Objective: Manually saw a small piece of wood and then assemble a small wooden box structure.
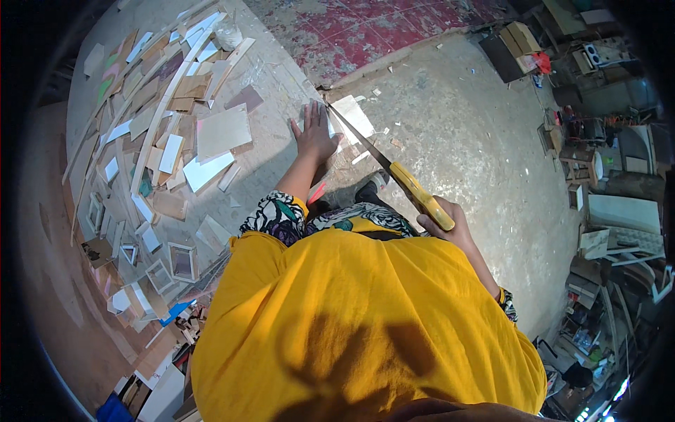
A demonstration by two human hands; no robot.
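Note:
My right hand (pixel 455 224) is closed around the rear of the yellow handle of a handsaw (pixel 410 186). The saw's thin dark blade slants up and left, its tip beside the edge of the grey worktop (pixel 281 77). On that edge lies my left hand (pixel 316 139), palm down with the fingers spread, just left of the blade. Whether a thin piece lies under the palm is hidden. A pale flat piece (pixel 353 112) shows beyond the blade, among small offcuts. Below my left wrist is a small red object (pixel 318 193) whose kind I cannot make out.
Many wood and board scraps (pixel 223 132), long strips and small frames (pixel 172 264) cover the worktop at left. Concrete floor (pixel 492 155) stretches to the right, with red tiles (pixel 380 35) at the far side. Shelves and stacked clutter (pixel 622 211) line the right. My shoe (pixel 373 188) is below the saw.

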